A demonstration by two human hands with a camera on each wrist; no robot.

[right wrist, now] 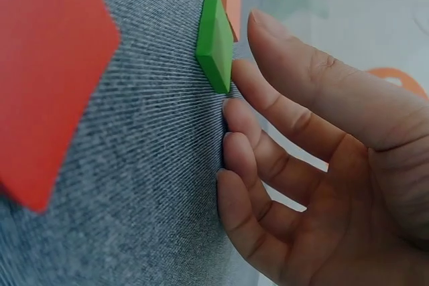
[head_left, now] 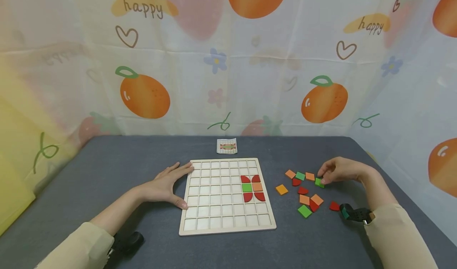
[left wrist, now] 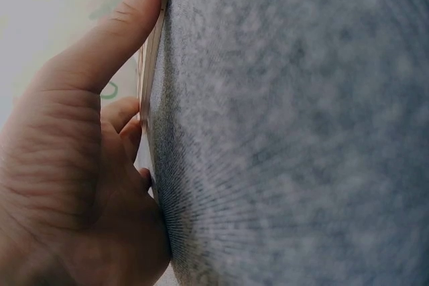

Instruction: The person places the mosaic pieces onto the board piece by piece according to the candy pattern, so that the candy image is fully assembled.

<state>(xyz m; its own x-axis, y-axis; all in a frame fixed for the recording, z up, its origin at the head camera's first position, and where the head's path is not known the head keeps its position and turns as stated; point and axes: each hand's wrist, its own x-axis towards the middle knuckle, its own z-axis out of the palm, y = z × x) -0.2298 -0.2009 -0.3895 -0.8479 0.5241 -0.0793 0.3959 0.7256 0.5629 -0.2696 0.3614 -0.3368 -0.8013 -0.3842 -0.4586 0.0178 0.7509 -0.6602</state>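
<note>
At the right of the head view, the right hand (head_left: 340,170) curls loosely beside a green tile (head_left: 319,183), thumb apart, gripping nothing; better to pinch opposite edges, sparing the orange tile (head_left: 310,176) alongside. Left of centre, the left hand (head_left: 160,187) rests spread against the board (head_left: 228,231), clasping nothing.

The left hand (head_left: 160,189) spreads its thumb (left wrist: 120,35) wide from extended fingers (head_left: 177,170), its forearm (head_left: 116,208) slanting inward; the right hand (head_left: 342,169) curves its fingers (right wrist: 242,202) gently, thumb tip (right wrist: 267,30) apart from the index (right wrist: 285,108), wrist (head_left: 367,173) bent
</note>
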